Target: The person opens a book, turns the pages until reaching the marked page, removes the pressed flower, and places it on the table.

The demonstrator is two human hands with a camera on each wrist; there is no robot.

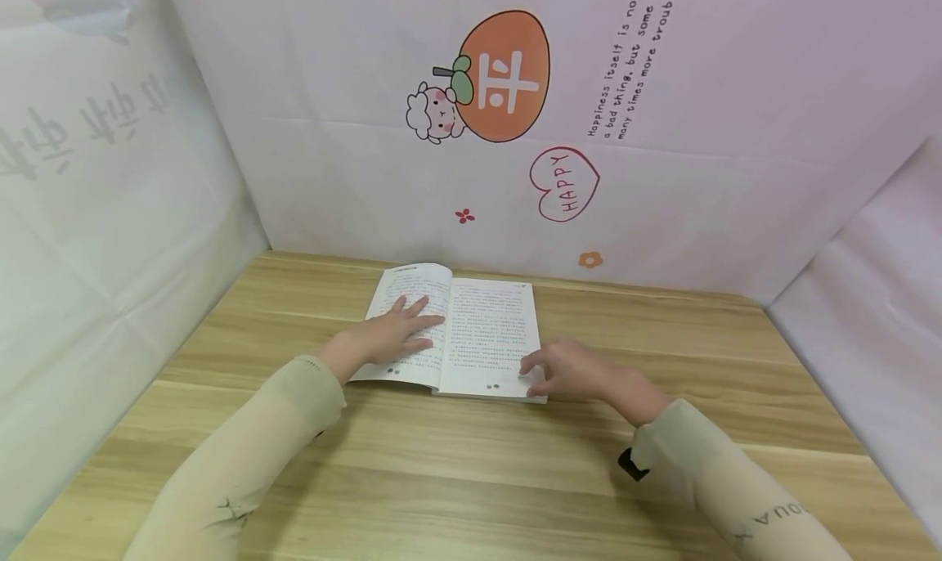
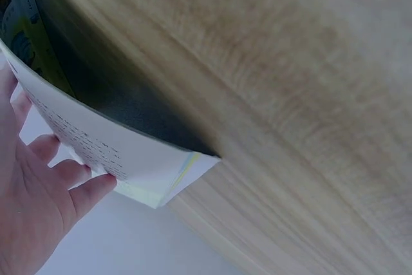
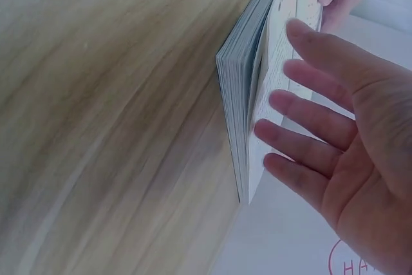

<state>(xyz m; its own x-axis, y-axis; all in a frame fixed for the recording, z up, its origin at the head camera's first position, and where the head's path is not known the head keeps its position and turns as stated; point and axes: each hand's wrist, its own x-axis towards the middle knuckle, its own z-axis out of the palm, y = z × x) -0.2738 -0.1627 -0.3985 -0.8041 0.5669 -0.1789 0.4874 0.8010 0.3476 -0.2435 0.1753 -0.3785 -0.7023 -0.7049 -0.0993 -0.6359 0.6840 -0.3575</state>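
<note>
An open book [image 1: 489, 336] with printed pages lies on the wooden table. My left hand [image 1: 393, 334] rests with spread fingers on its left page. That page side [image 2: 84, 123] bows up off the table in the left wrist view, with a dark hollow under it. At the lower right corner of the right page is my right hand [image 1: 570, 370]. In the right wrist view, the fingers [image 3: 309, 140] extend, slightly bent, along the right page's outer edge, and the thumb reaches over the page. The thick page block [image 3: 241, 75] lies beneath the top page, which stands slightly apart from it.
The wooden table [image 1: 456, 479] extends around the book. A white printed sheet [image 1: 368, 193] with cartoon figures and lettering rises behind the table, and pale sheets hang at both sides. A black band [image 1: 633, 464] shows at the right sleeve.
</note>
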